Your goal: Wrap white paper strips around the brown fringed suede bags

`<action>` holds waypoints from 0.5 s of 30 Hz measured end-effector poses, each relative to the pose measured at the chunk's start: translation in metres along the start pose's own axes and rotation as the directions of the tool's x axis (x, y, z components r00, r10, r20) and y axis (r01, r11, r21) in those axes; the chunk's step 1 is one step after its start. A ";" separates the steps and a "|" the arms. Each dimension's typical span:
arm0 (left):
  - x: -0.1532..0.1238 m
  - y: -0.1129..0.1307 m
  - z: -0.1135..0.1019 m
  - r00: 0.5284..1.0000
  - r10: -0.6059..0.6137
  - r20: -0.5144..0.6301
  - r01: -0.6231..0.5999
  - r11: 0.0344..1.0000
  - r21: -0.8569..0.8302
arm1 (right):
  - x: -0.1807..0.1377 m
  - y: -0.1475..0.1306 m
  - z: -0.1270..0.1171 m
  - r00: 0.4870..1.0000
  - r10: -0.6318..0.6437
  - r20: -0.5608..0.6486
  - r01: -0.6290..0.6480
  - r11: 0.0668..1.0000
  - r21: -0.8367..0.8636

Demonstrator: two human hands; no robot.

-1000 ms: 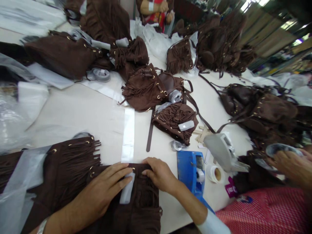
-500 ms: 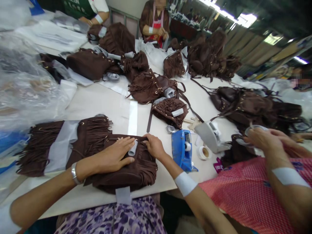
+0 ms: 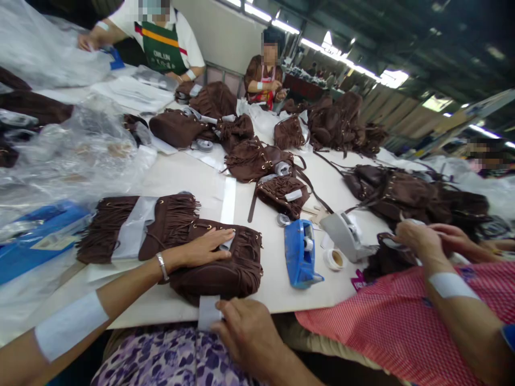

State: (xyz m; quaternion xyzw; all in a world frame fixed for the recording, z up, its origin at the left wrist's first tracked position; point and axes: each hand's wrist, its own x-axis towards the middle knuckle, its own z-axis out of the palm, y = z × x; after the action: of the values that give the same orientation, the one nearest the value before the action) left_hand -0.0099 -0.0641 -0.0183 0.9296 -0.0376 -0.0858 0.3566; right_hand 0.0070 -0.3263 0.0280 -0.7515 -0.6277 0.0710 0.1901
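Note:
A brown fringed bag lies on its side at the table's front edge. My left hand rests flat on top of it, fingers stretched out and partly covering a small grey-white wrapped piece. At the near edge a translucent grey-white sheet hangs out from under the bag. The thumb and fingers of my right hand pinch this sheet by its right side. Directly left of the bag lies another brown fringed bag with a pale wrapping band around it.
To the right stand a blue tape dispenser, a grey tape dispenser and a tape roll. A co-worker's hands work beside them. Clear plastic bags heap on the left. More brown bags lie farther back.
My right hand has left the bag's upper right edge, come down to the near side and taken hold of the grey-white sheet. My left hand stays on the bag. The camera view has tilted up.

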 end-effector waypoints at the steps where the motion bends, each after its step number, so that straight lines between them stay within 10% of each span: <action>1: -0.001 -0.001 0.002 1.000 0.015 -0.006 -0.015 1.000 0.011 | -0.009 -0.008 0.012 1.000 0.026 0.015 -0.026 0.999 -0.033; 7: -0.001 -0.013 0.011 0.986 0.160 -0.042 -0.158 0.987 0.036 | 0.005 -0.011 0.026 0.943 -0.100 -0.316 0.062 0.990 -0.128; 15: -0.010 0.002 0.008 0.991 0.116 -0.070 -0.102 0.979 0.179 | 0.080 0.011 0.059 0.928 0.006 -0.373 0.036 0.994 0.105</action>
State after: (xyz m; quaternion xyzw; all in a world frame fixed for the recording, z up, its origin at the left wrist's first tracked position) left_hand -0.0213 -0.0695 -0.0218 0.9566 -0.0816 -0.0254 0.2787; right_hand 0.0129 -0.2389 -0.0195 -0.7349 -0.5810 -0.0400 0.3475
